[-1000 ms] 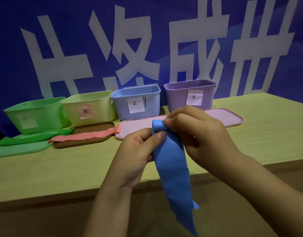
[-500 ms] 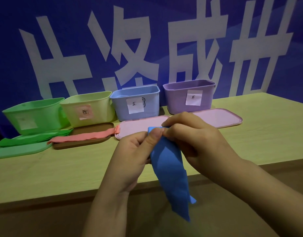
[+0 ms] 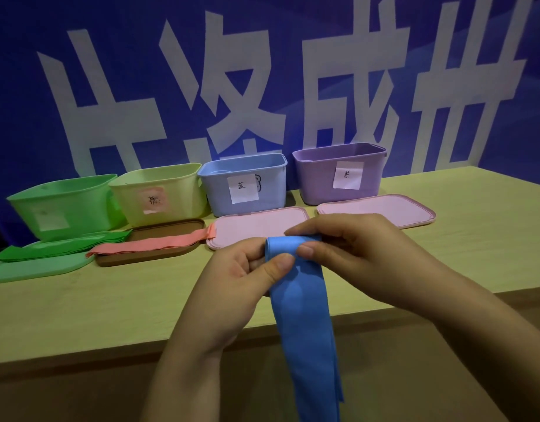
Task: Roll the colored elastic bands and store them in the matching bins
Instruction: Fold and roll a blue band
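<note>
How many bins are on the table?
4, in a back row: green bin far left, yellow bin, blue bin, purple bin rightmost.

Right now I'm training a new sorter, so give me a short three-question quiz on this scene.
1. True or false: both hands pinch the blue band.
2. Which bin stands left of the blue bin? A purple, B yellow, C green.
3. Fill in: the pink band lies on the ___ lid.

Key: 1 true: left hand and right hand hold its top. 2 B. 3 brown.
</note>
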A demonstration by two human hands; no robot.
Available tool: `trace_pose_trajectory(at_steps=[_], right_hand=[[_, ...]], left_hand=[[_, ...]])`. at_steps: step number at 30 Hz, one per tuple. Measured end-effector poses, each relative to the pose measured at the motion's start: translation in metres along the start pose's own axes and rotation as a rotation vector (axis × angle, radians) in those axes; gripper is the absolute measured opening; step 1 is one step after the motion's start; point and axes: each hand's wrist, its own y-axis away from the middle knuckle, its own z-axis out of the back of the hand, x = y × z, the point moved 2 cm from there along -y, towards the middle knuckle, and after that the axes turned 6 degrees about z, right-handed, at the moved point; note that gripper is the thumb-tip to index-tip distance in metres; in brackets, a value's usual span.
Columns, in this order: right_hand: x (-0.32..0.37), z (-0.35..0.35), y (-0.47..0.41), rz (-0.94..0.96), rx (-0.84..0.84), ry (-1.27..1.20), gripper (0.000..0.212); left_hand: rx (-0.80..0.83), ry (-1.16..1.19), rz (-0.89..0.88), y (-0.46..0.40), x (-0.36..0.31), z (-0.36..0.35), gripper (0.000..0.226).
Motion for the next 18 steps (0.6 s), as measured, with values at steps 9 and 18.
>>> trace_pose_trajectory(at_steps=[9, 18], right_hand=[[0.004, 0.006, 0.002, 0.095, -0.157, -0.022, 0.025], [0.019, 0.027, -0.001, 0.111, -0.101, -0.222, 0.026]], left_hand=[[-0.031, 0.09, 0.078, -0.004, -0.005, 0.001, 0.054], [0.2, 0.41, 0.089, -0.014, 0.002, 0.008, 0.068]])
